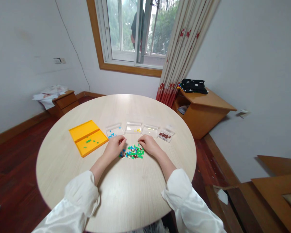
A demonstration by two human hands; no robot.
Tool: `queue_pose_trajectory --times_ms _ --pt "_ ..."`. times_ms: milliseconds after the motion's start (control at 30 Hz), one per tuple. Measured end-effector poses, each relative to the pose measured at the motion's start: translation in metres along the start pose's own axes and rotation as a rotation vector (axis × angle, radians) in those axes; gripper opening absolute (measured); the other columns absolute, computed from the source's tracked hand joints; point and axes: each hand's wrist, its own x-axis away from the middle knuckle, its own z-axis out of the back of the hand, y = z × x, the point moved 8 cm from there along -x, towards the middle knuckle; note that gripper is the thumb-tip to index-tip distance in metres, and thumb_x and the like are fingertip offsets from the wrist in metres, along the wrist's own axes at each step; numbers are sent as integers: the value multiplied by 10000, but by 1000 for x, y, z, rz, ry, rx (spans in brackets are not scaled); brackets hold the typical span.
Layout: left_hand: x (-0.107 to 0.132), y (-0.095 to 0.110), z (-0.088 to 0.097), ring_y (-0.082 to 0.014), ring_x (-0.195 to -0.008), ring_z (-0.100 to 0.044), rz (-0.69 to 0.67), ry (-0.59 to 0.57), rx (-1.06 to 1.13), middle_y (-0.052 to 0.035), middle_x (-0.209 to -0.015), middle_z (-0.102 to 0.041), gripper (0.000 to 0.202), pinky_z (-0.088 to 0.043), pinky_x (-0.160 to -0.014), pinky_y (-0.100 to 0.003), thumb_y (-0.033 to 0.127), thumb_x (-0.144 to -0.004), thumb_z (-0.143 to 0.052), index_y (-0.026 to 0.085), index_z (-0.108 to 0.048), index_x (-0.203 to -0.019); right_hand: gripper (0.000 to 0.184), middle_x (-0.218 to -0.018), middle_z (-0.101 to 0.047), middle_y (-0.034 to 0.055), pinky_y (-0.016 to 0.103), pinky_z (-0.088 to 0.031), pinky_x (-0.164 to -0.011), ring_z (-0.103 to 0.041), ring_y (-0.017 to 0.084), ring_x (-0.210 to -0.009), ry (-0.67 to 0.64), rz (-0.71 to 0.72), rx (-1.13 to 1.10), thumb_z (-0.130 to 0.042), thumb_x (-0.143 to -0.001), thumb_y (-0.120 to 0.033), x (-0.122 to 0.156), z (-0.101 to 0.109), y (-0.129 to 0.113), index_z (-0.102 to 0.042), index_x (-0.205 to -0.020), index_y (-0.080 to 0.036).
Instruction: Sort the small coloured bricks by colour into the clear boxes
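Note:
A loose pile of small toy bricks [136, 152], mostly green with some blue, brown and pale ones, lies on the round table between my hands. My left hand [114, 147] rests at the pile's left edge, fingers curled inward; whatever they may hold is hidden. At the upper right of the pile, my right hand [149, 144] has its fingertips bent together, and I cannot make out anything between them. To the left is an open yellow case [80, 133] with a few green bricks [88, 141] inside.
Beyond my hands, clear plastic boxes stand in an arc: one with blue bricks [114, 133], one with yellow [134, 128], one with pale pieces [150, 130], one with brown [165, 136]. The pale round table [131, 194] fills the middle; a wooden cabinet [201, 111] stands behind right.

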Motion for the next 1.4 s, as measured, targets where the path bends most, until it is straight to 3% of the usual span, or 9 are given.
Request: queue_pose_trajectory --times_ms 100,367,600,767,867,1000,1167,1300,1400 --pt "0 1 -1 -135 -586 -524 -3 16 44 -29 -659 -632 194 -393 -598 -259 233 -807 -464 147 -621 -734 176 -781 -699 76 271 -431 -741 -610 163 -755 68 -22 -112 -541 -770 -100 -1 0 -3 -708 -732 -141" --pt "3 10 0 -113 -588 -533 -77 49 213 -19 -727 -656 117 -429 -592 -236 219 -752 -565 153 -637 -819 136 -703 -664 23 255 -456 -624 -583 131 -637 190 -182 -837 -630 -672 -267 -8 -24 -7 -662 -734 -151" --pt "5 16 5 -114 -606 -544 -140 102 243 -17 -727 -663 88 -444 -624 -240 189 -747 -578 160 -645 -796 227 -610 -572 -43 236 -450 -601 -556 103 -583 172 -185 -1005 -706 -593 -312 -6 -27 -13 -566 -715 -181" --pt "6 18 7 -121 -614 -550 -158 108 195 -15 -706 -657 94 -445 -628 -243 195 -763 -558 167 -645 -786 200 -629 -570 -39 235 -453 -610 -564 106 -602 127 -153 -971 -669 -627 -305 -7 -27 -18 -550 -732 -184" --pt "4 10 20 -129 -631 -558 -113 160 140 -24 -743 -664 117 -453 -647 -254 235 -772 -550 171 -642 -802 144 -650 -587 -22 242 -443 -611 -562 117 -623 173 -152 -814 -606 -666 -270 -7 -17 -10 -565 -770 -179" --pt "-1 -22 57 -146 -646 -566 58 288 -16 -38 -775 -667 155 -452 -657 -266 255 -762 -529 163 -640 -819 76 -630 -575 -13 241 -406 -613 -519 112 -605 229 -138 -387 -529 -697 -187 -3 5 6 -598 -715 -162" --pt "0 -71 102 -183 -696 -599 294 422 -227 -74 -822 -684 197 -459 -715 -298 252 -732 -515 143 -648 -827 93 -589 -565 -12 218 -366 -557 -496 102 -565 86 -187 -177 -563 -703 -210 2 7 15 -612 -658 -144" --pt "5 -96 115 -220 -786 -626 407 431 -300 -104 -874 -694 220 -464 -766 -321 258 -728 -504 136 -660 -823 97 -590 -584 -4 213 -350 -531 -502 104 -553 -49 -178 -129 -635 -679 -238 5 -2 8 -631 -651 -145" --pt "8 -106 117 -232 -801 -633 450 424 -310 -112 -887 -698 225 -468 -779 -329 270 -731 -506 139 -668 -816 67 -597 -602 5 217 -352 -547 -513 107 -560 -65 -167 -97 -605 -695 -172 5 -3 4 -637 -641 -149"
